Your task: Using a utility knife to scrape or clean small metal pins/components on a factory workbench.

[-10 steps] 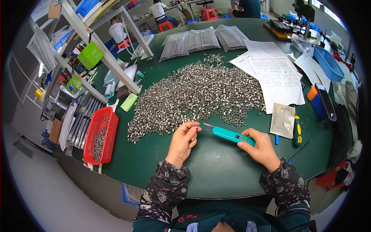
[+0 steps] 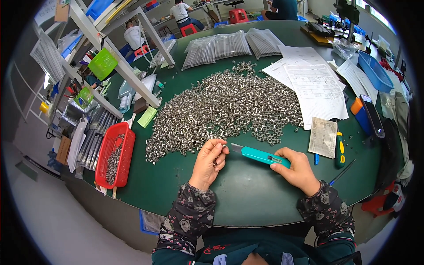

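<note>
My right hand (image 2: 298,168) is closed round the handle of a teal utility knife (image 2: 265,157). Its bare blade (image 2: 236,148) points left, at my left hand. With thumb and forefinger pinched, my left hand (image 2: 208,163) holds a small metal ring (image 2: 224,145) just off the blade's tip. Another small metal piece seems to show in its curled fingers. Beyond both hands a wide heap of small shiny metal rings (image 2: 225,104) spreads over the green table (image 2: 247,198).
A red basket (image 2: 128,154) with more rings stands at the left edge. Papers (image 2: 316,95), a card (image 2: 323,137), a yellow-green screwdriver (image 2: 339,152) and a pen (image 2: 342,172) lie right. Bagged metal tubes (image 2: 234,45) lie at the back; a shelf frame (image 2: 110,48) rises at left.
The left hand's fingers have shifted slightly, turning the ring in the pinch. The knife has moved a little left and down; the rest stays as it was.
</note>
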{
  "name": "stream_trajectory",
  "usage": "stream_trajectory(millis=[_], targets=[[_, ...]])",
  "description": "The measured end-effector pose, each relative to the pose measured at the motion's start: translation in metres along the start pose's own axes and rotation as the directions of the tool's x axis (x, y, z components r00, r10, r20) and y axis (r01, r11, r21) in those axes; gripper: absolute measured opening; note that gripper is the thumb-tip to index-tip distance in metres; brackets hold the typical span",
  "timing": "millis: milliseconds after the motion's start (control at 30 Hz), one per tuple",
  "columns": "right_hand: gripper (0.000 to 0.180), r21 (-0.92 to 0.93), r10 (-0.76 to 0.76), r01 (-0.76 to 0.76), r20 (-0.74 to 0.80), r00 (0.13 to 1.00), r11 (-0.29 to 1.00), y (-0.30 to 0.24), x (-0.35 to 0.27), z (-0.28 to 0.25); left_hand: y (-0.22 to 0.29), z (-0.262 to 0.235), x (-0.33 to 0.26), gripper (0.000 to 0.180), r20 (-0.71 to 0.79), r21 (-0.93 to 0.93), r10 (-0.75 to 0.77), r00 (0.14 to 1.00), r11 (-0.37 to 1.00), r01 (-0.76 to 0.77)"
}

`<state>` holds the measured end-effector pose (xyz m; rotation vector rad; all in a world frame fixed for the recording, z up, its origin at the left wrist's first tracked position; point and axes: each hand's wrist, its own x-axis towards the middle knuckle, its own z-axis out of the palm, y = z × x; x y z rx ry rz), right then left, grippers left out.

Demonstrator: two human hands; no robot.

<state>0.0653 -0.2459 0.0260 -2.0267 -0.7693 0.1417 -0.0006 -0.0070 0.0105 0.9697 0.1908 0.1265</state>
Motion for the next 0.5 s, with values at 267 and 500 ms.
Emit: stream_trajectory(millis=[267,500], targets=[[0.029,0.034,0.056,-0.059,0.081,0.995,0.998,-0.0002,0.0014,-0.0001,-0.0027,-0.0032,0.0006,0.008,-0.022,0.024,-0.015,1.000,1.000,0.016],[0.032,0.056,0.068,-0.077,0.156,0.985,0.995,-0.0018,0.0013,-0.0014,-0.0053,-0.0048,0.0006,0.007,0.020,0.037,-0.025,0.999,0.999,0.025]])
